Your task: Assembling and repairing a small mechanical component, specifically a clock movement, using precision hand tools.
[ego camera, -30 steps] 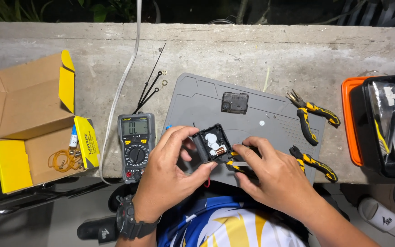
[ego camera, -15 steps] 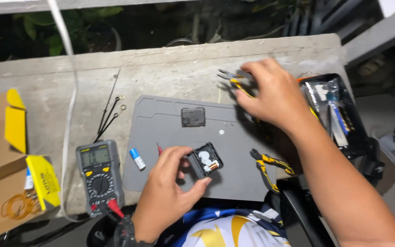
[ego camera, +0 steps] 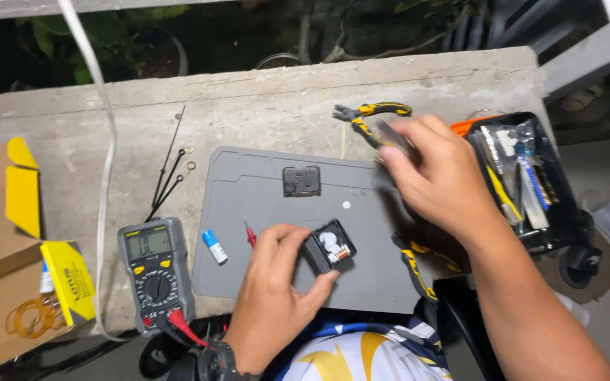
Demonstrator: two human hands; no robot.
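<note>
My left hand (ego camera: 273, 289) holds a small black clock mechanism (ego camera: 330, 248), open side up with white gears showing, over the front of a grey work mat (ego camera: 248, 197). My right hand (ego camera: 439, 180) is blurred in motion above the mat's right edge. Something dark shows at its fingertips, but I cannot tell what it is. Just beyond those fingers, yellow-and-black pliers (ego camera: 372, 113) lie on the concrete ledge. A black square cover (ego camera: 300, 180) rests on the mat's far side.
A second pair of pliers (ego camera: 418, 264) lies under my right forearm. On the mat lie a small battery (ego camera: 214, 247) and a red probe (ego camera: 250, 234). Left of it are a multimeter (ego camera: 155, 271), black clock hands (ego camera: 171, 169), a white cable (ego camera: 100, 141) and a cardboard box (ego camera: 1, 233). A tool case (ego camera: 531, 183) stands right.
My right hand left the mechanism, reached to the far ledge by the pliers, and is now drawing back. My left hand keeps holding the mechanism. The view has shifted right.
</note>
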